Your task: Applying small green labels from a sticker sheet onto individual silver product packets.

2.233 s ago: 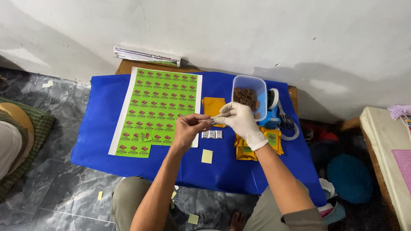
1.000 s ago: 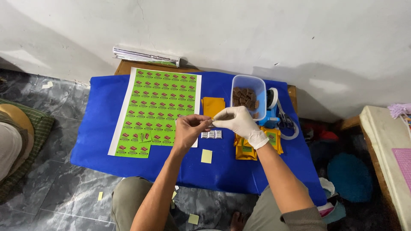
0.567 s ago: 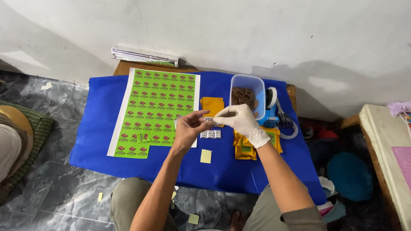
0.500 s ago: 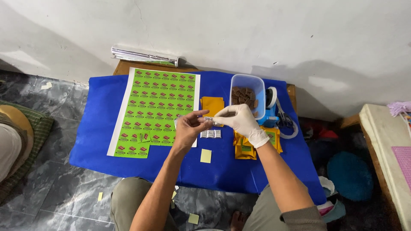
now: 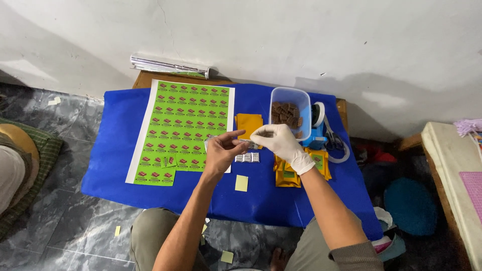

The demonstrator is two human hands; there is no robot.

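both hands mid-frame | bare left hand and gloved right hand pinch one small silver packet | risk: loose grip, drops onto blue cloth

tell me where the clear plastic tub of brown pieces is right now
In the head view, the clear plastic tub of brown pieces sits at the far right of the blue cloth, beside the blue tape dispenser, just beyond the white-gloved right hand.

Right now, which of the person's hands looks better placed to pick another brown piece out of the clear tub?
Probably the right hand, the gloved one: it hovers just in front of the clear tub. The bare left hand is farther off, beside the green label sheet; both pinch a small silvery packet.
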